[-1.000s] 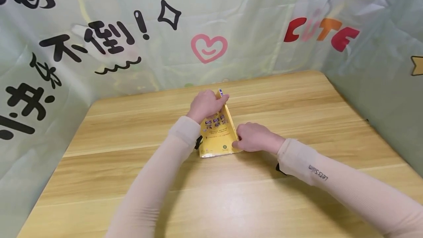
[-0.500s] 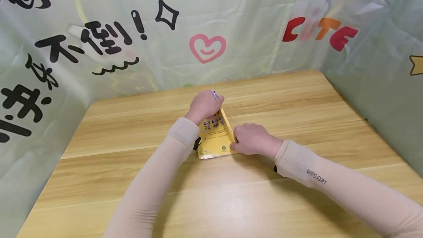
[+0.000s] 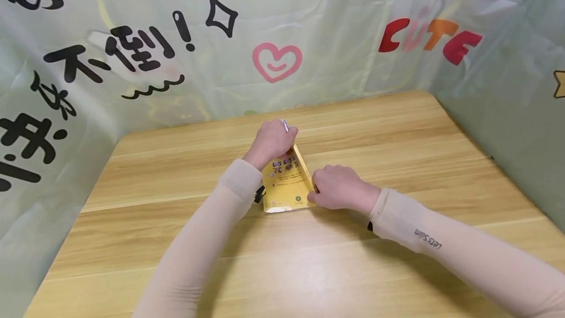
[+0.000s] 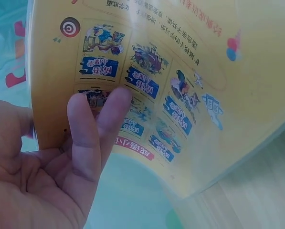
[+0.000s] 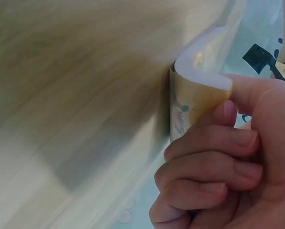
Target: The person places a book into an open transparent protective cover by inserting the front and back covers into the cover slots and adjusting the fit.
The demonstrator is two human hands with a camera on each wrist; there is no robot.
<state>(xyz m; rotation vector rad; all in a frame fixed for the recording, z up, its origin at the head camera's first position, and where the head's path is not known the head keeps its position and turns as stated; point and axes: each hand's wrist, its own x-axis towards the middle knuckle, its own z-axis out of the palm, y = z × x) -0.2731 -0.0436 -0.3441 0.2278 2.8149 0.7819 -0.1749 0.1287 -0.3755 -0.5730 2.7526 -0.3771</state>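
Note:
A yellow book [image 3: 287, 188] with small printed pictures on its cover lies partly opened over the table, its page block bent up along the right side. My left hand [image 3: 272, 140] grips its far edge. In the left wrist view two fingers [image 4: 92, 129] lie against the yellow cover [image 4: 247, 114], and the thumb is at the edge. My right hand [image 3: 342, 186] pinches the near right corner. In the right wrist view the thick page block [image 5: 202, 78] curves between the thumb and the curled fingers [image 5: 209, 157]. The inner pages are mostly hidden.
The wooden table [image 3: 388, 136] spreads around the book on all sides. A pale printed cloth [image 3: 331, 53] with lettering and a pink heart [image 3: 277, 63] hangs behind the far edge and along both sides. A black wrist-camera part [image 3: 259, 194] shows under the left wrist.
Over the last second, the raised part of the book and my left hand have shifted slightly to the left. Both hands keep their hold, and the last half second shows almost no movement.

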